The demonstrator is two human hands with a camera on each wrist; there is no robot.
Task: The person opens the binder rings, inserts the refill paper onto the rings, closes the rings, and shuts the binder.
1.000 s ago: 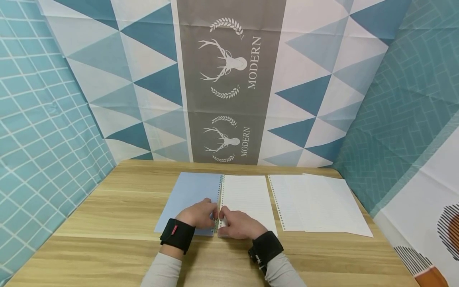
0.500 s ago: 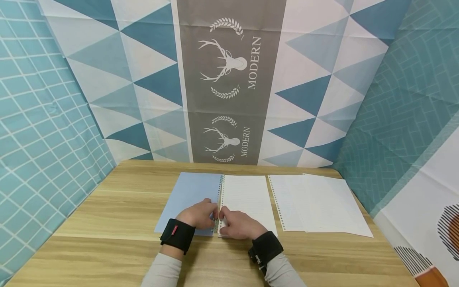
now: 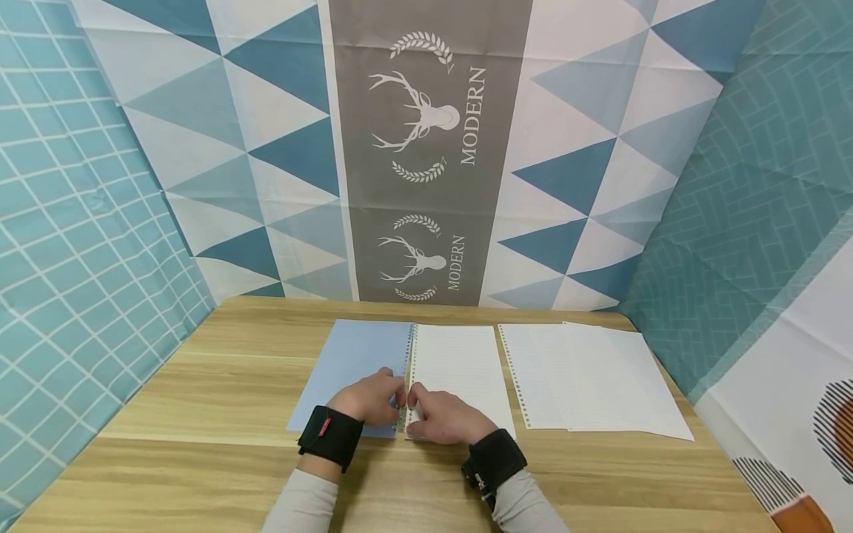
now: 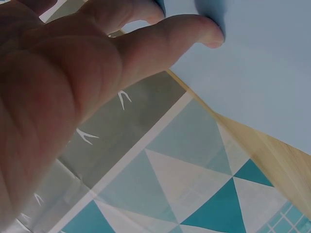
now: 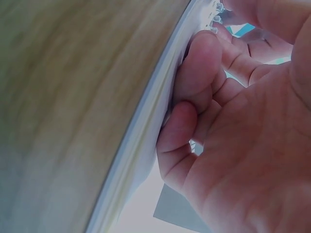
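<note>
A loose-leaf notebook lies open, its blue cover [image 3: 356, 352] on the left and lined pages [image 3: 460, 359] on the right. Clear binding rings [image 3: 412, 337] run between them. My left hand [image 3: 369, 398] pinches the near part of the rings, with other fingers [image 4: 199, 31] resting on the cover in the left wrist view. Opposite it, my right hand [image 3: 448, 417] grips the same stretch of binding from the page side. In the right wrist view its curled fingers [image 5: 199, 63] lie against the paper, close to the rings [image 5: 216, 19]. The fingers partly hide the exact contact.
Several loose punched sheets [image 3: 593, 377] lie overlapping right of the notebook, their holes along the left edges. The wooden table [image 3: 220, 392] backs onto a patterned cloth wall [image 3: 426, 178]. Tiled-print cloth [image 3: 80, 222] bounds the left side.
</note>
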